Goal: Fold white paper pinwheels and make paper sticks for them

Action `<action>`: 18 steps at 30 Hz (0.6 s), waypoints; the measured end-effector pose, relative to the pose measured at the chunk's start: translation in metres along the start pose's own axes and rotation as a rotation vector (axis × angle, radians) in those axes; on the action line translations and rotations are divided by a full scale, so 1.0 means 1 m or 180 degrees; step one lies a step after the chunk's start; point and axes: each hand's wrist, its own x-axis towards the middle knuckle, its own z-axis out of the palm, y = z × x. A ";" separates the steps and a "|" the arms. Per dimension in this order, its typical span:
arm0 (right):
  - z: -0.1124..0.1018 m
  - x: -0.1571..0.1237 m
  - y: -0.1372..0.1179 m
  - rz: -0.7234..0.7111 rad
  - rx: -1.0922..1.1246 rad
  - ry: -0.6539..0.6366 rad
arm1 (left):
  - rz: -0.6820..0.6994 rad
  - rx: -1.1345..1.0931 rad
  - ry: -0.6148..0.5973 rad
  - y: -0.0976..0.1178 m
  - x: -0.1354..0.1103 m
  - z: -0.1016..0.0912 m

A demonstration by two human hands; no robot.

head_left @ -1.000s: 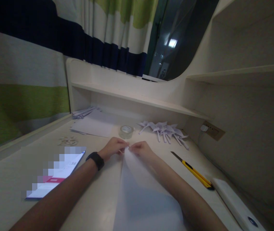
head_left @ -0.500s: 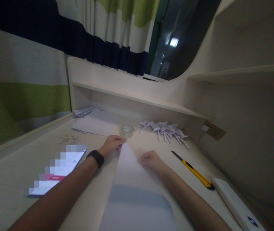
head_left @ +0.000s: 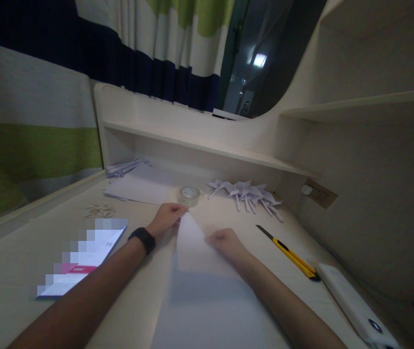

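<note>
On the desk (head_left: 18, 261), the paper (head_left: 199, 291) lay lengthwise away from the person, wide at the near end and tapering to a point at the far end, close to the tape (head_left: 189, 195). The left hand (head_left: 166, 216) was at that point, fingers pinched together on the tip. The right hand (head_left: 225, 241) sat nearer the person on the sheet's right edge, curled into a loose fist and pressing down. The cutter (head_left: 290, 254) lay apart, to the right.
</note>
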 end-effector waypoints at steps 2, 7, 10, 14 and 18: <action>-0.001 0.002 0.004 -0.0077 -0.0048 0.0072 | -0.0089 -0.0047 -0.0096 -0.003 0.000 0.001; -0.005 0.006 0.006 -0.0215 -0.0092 0.0246 | -0.0218 -0.0229 -0.0702 -0.009 -0.006 0.002; -0.007 0.009 0.008 -0.0280 -0.0118 0.0334 | -0.0292 -0.0288 -0.0874 -0.009 -0.008 0.001; -0.010 0.013 0.013 -0.0324 -0.0139 0.0494 | -0.0309 -0.0247 -0.0949 -0.007 -0.006 -0.001; -0.014 0.015 0.017 -0.0296 -0.0146 0.0422 | -0.0173 -0.0097 -0.0738 -0.003 -0.006 0.002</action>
